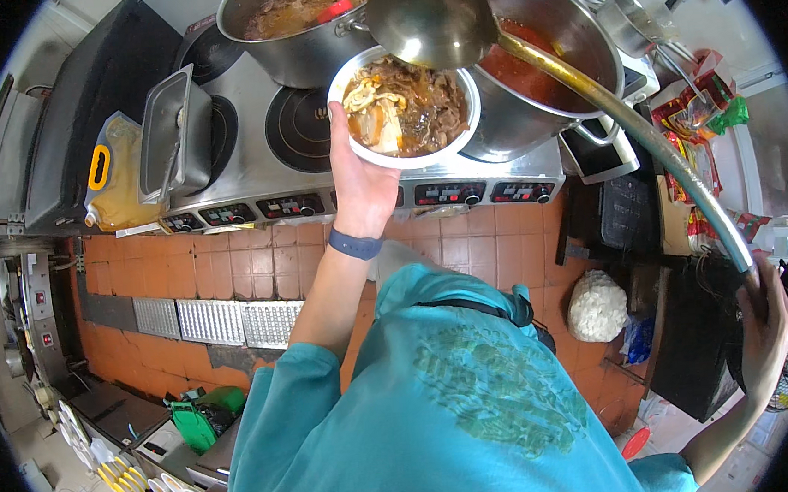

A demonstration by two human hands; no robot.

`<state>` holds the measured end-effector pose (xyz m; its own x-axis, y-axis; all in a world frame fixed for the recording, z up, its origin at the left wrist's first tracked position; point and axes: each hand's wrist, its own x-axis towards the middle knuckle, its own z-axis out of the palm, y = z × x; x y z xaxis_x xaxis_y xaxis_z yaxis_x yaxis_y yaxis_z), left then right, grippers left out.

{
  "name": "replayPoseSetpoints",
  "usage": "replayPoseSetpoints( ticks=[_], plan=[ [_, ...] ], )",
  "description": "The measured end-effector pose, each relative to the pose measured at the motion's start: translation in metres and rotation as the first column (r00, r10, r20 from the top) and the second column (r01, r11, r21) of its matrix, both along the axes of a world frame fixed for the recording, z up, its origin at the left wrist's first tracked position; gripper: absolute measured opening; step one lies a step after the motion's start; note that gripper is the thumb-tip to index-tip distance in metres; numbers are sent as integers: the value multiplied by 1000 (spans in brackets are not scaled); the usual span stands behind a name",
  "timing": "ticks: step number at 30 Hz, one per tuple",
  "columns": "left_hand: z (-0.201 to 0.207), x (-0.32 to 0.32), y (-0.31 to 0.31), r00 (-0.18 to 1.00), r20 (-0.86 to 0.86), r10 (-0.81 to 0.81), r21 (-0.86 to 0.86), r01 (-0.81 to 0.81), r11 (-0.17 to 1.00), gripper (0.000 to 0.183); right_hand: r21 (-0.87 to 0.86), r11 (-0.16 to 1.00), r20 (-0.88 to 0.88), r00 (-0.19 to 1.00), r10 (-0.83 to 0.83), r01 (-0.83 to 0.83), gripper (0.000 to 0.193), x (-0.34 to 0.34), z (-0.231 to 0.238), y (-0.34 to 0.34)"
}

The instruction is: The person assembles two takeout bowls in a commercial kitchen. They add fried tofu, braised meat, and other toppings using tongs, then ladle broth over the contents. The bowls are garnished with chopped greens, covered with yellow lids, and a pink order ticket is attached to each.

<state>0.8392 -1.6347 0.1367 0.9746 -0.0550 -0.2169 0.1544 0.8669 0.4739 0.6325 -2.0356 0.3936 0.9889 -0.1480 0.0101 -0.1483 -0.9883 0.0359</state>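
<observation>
A white bowl (417, 159) of sliced meat, pale egg-like pieces and brown broth rests on my left hand (361, 179), which grips its near left side in front of the stove. Over at the far right, my right hand (768, 318) is wrapped round the end of a long metal ladle (431, 16). The ladle's wide round head hangs just above the bowl's far edge, between two big pots, and covers part of the bowl. Meat in broth fills the left pot (296, 59). Red liquid stands in the right pot (532, 124).
A steel stove (251, 188) with round black hobs and front knobs runs along the far side. On its left stand a steel pan (184, 138) and a plastic jug of yellow liquid (115, 175). Food packets (695, 130) lie at the right. A white sack (598, 306) sits on the tiled floor.
</observation>
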Motion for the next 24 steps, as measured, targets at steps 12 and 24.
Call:
replayPoseSetpoints(
  ticks=[12, 24],
  plan=[
    [-2, -7, 2, 999, -47, -6, 16, 7, 1000, 59, 271, 962, 109, 994, -15, -16, 41, 80, -47, -10],
    [-14, -29, -5, 998, -54, -14, -43, 11, 999, 58, -130, 976, 91, 978, 187, -174, 39, 130, -62, 20]
  ],
)
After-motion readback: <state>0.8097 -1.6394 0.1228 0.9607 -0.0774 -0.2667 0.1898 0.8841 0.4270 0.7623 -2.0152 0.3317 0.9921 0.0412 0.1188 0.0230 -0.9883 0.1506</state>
